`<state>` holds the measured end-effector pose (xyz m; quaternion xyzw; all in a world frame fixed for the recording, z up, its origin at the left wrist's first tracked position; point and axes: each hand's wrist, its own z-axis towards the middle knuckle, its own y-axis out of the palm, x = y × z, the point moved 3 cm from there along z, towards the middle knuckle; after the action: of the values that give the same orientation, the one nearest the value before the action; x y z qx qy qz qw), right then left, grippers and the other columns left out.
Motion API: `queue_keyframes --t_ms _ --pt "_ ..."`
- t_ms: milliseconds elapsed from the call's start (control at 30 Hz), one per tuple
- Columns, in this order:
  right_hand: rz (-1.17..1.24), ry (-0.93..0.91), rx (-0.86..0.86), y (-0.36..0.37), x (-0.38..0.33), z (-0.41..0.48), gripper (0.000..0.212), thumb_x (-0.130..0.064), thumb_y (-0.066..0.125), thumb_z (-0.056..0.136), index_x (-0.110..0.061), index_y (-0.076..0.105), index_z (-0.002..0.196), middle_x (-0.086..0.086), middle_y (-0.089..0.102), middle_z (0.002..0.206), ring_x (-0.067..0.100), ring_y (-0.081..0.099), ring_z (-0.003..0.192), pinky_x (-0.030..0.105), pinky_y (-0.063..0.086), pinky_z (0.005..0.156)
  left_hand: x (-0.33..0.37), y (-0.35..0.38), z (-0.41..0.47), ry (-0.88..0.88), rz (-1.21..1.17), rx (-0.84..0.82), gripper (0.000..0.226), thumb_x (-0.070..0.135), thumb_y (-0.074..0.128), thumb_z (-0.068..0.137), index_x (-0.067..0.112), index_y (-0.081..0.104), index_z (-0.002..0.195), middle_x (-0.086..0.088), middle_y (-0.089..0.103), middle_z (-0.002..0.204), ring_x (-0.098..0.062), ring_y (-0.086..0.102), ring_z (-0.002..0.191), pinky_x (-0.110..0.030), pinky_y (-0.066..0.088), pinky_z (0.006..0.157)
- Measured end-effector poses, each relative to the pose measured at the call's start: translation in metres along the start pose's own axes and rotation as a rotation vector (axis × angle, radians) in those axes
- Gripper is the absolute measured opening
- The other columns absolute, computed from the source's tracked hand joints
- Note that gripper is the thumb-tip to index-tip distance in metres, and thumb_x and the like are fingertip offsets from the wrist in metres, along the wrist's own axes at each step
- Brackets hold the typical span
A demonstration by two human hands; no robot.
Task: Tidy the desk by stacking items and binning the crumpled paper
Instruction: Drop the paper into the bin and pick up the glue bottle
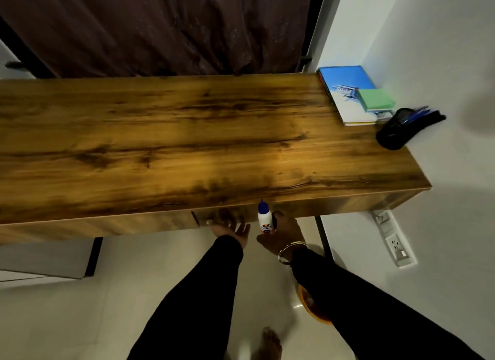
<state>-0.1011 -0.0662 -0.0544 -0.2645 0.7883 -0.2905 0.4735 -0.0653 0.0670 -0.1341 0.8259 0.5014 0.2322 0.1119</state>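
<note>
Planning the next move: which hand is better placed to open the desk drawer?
Left. The left hand is already at the drawer front, fingers spread and free, while the right hand is occupied holding the glue bottle.

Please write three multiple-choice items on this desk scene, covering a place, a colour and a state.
1. Where is the green pad?
A. on the blue book
B. on the floor
C. in the pen pouch

2. What colour is the glue bottle's cap?
A. red
B. blue
C. yellow

3. What is the right hand doing?
A. resting flat
B. holding the glue bottle
C. gripping a pen

Answers: 1 A, it lies on the blue book; 2 B, the glue bottle has a blue tip; 3 B, its fingers wrap the bottle.
</note>
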Motion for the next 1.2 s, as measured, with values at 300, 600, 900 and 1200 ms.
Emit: queue_keyframes --t_ms 300,600,900,1200 --pt "0.021 -0.019 0.020 -0.005 0.006 0.008 0.050 -0.032 0.081 0.060 -0.026 0.056 0.102 -0.004 0.068 0.100 0.018 0.065 0.089 0.036 0.056 0.084 -0.002 0.009 0.017 0.068 -0.104 0.034 0.089 0.085 0.024 0.079 0.027 0.043 0.143 -0.007 0.048 0.146 -0.031 0.047 0.130 -0.043 0.039 0.105" --pt "0.054 -0.111 0.075 -0.017 -0.001 0.006 0.041 -0.038 0.076 0.058 -0.024 0.058 0.092 -0.004 0.069 0.087 0.016 0.064 0.076 0.027 0.050 0.067 0.001 0.005 0.034 0.101 -0.082 -0.044 0.078 0.083 0.018 0.081 0.026 0.058 0.117 -0.002 0.060 0.119 -0.026 0.056 0.107 -0.046 0.036 0.110" --pt "0.064 -0.110 0.098 -0.038 0.006 0.009 0.040 -0.036 0.077 0.061 -0.023 0.057 0.093 -0.004 0.069 0.089 0.016 0.063 0.076 0.027 0.048 0.067 -0.003 0.002 0.042 0.097 -0.027 0.012 0.088 0.093 0.020 0.070 0.022 0.060 0.102 -0.007 0.061 0.109 -0.028 0.055 0.113 -0.046 0.041 0.106" --pt "0.070 -0.129 0.031 -0.053 0.019 -0.006 0.038 -0.045 0.077 0.054 -0.025 0.058 0.080 -0.004 0.070 0.072 0.009 0.067 0.060 0.028 0.058 0.057 -0.026 -0.048 0.012 0.016 -0.055 0.037 0.097 0.093 0.012 0.068 0.028 0.057 0.125 -0.008 0.063 0.117 -0.033 0.055 0.117 -0.054 0.035 0.109"
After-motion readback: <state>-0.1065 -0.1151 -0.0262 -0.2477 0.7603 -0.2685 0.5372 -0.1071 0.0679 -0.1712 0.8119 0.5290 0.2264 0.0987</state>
